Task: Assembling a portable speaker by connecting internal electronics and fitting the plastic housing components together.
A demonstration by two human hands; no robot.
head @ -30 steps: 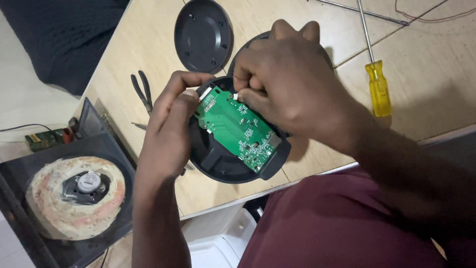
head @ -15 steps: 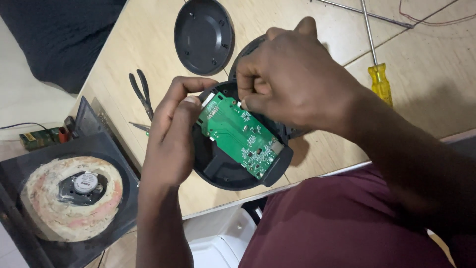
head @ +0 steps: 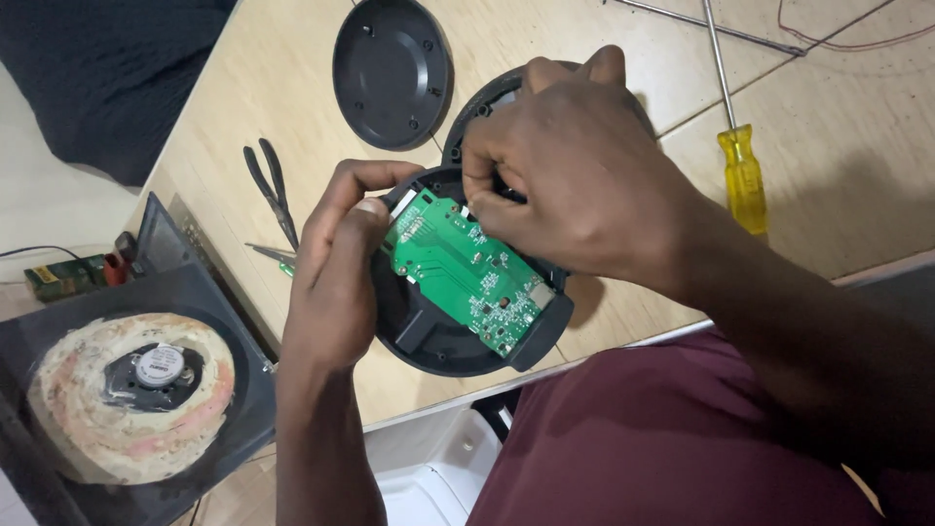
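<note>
My left hand (head: 336, 282) grips the left rim of a round black plastic housing (head: 438, 341) held just above the table edge. Inside the housing lies a green circuit board (head: 466, 273). My right hand (head: 575, 166) comes from the right, and its fingertips pinch the board's upper edge near a small white connector. Behind my right hand, another black round part (head: 487, 97) is mostly hidden.
A round black cover (head: 390, 68) lies on the beige table (head: 253, 78). Black-handled pliers (head: 273, 190) rest to its left, a yellow-handled screwdriver (head: 742, 175) to the right. A worn speaker (head: 131, 394) in a black frame sits lower left. Thin wires cross the top right.
The housing and both hands have drifted slightly upward and right in view. My right fingers stay working at the board's top edge.
</note>
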